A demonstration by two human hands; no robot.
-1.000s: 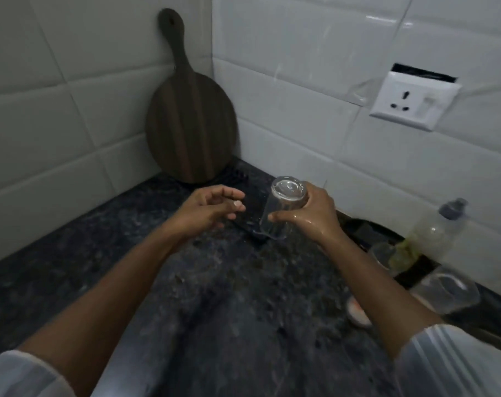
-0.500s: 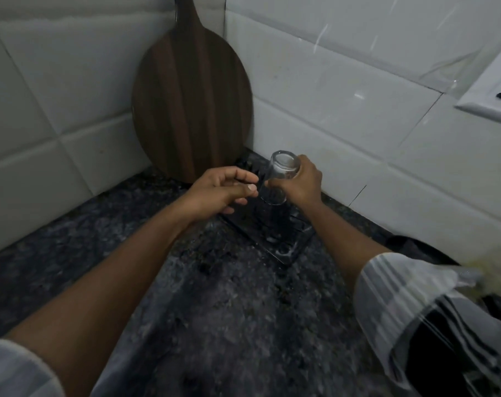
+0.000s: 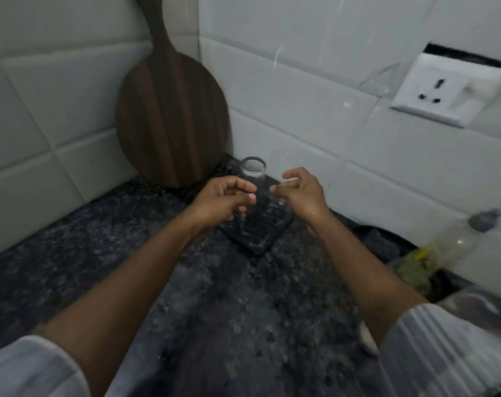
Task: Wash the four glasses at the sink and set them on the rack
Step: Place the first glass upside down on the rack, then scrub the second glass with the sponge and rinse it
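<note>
At the corner of the dark stone counter we see one glass standing upside down on the black rack (the only one we can make out there), so we judge at least three are left to wash and set down. Half a second ago the right hand gripped that glass above the rack; now it has let go, fingers loosely curled on nothing, as are those of the left hand beside it.

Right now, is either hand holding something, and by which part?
Apparently nothing: the glass stands alone on the rack between left hand and right hand.
</note>
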